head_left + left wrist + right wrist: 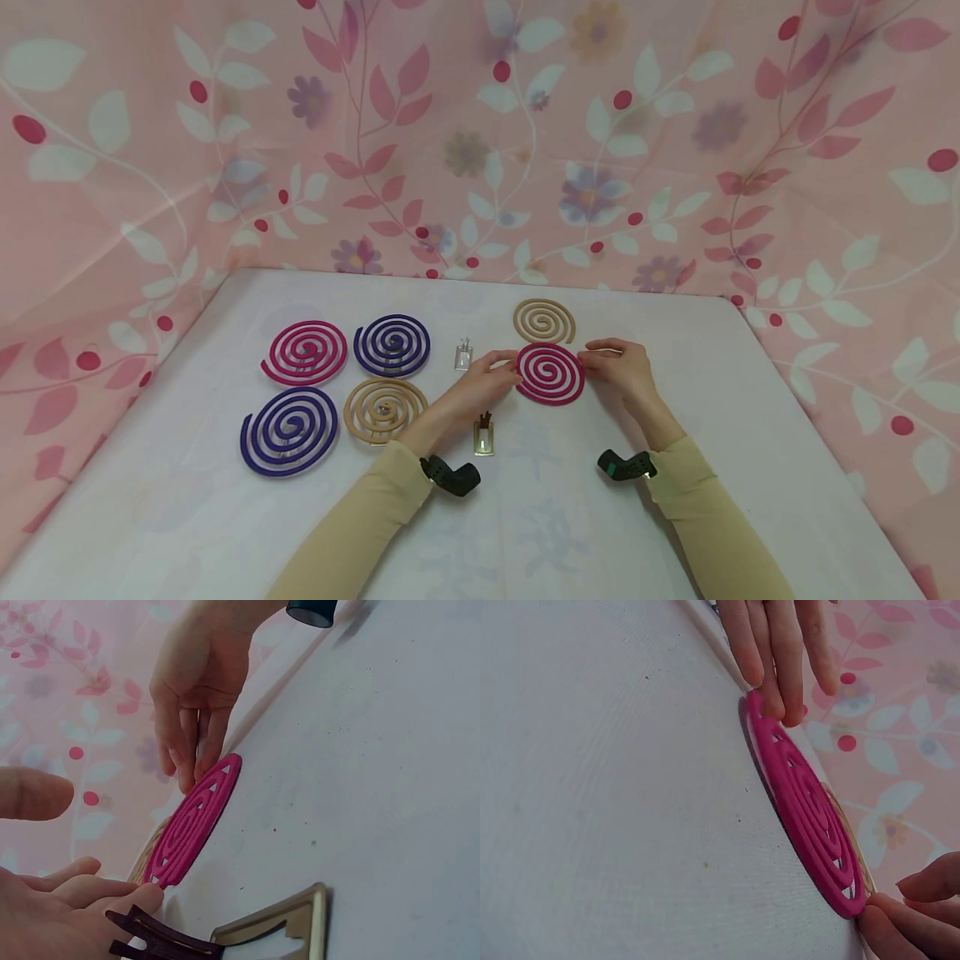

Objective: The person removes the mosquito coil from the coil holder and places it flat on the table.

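Note:
A pink mosquito coil (550, 372) lies on the white table between the two hands. My left hand (480, 387) touches its left edge with extended fingertips, the thumb standing apart in the left wrist view. On the opposite edge, the fingertips of my right hand (628, 375) touch the coil, thumb and fingers apart in the right wrist view. Just behind the pink coil is a tan mosquito coil (542, 321). Close to my left wrist sits a small metal coil stand (483, 439) with dark upright prongs. Another metal stand (463, 358) is beyond the left hand.
To the left, a pink coil (307, 350), a purple coil (393, 342), a second purple coil (293, 426) and a tan coil (384, 409) are grouped, with stands partly seen beneath them. Pink floral cloth (480, 125) hangs behind and beside the table (540, 533).

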`<state>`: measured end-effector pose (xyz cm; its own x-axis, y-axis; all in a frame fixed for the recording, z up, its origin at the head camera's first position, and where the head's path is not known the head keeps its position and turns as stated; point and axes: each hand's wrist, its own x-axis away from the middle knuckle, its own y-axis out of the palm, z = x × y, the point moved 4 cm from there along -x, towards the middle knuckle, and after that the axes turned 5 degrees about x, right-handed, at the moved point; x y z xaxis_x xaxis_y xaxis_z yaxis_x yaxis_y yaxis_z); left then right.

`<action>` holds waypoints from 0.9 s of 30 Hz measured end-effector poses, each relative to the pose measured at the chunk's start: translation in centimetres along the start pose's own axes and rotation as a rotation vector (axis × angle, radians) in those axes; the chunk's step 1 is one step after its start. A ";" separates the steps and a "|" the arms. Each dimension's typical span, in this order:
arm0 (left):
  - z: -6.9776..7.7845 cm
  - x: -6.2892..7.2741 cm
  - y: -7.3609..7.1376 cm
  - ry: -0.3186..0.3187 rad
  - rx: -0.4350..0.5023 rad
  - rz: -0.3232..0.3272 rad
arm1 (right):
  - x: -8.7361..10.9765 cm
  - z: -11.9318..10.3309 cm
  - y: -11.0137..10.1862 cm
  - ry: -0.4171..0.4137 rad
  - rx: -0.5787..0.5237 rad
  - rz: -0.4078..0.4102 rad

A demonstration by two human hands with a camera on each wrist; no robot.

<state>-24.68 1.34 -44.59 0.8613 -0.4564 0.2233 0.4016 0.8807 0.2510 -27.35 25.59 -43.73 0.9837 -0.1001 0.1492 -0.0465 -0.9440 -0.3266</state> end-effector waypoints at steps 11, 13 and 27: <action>0.2 0.0 0.1 0.009 0.026 -0.032 | 0.0 -0.2 -0.1 0.010 0.016 -0.016; 0.2 -0.1 0.1 0.000 0.022 -0.031 | 0.0 -0.2 -0.1 0.011 0.026 -0.018; -0.1 -0.2 -0.1 -0.009 0.017 -0.042 | 0.0 -0.1 -0.3 -0.004 0.024 -0.006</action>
<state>-24.87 1.39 -44.71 0.8410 -0.4941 0.2202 0.4321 0.8585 0.2761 -27.33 25.81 -43.54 0.9846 -0.0931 0.1479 -0.0364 -0.9369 -0.3476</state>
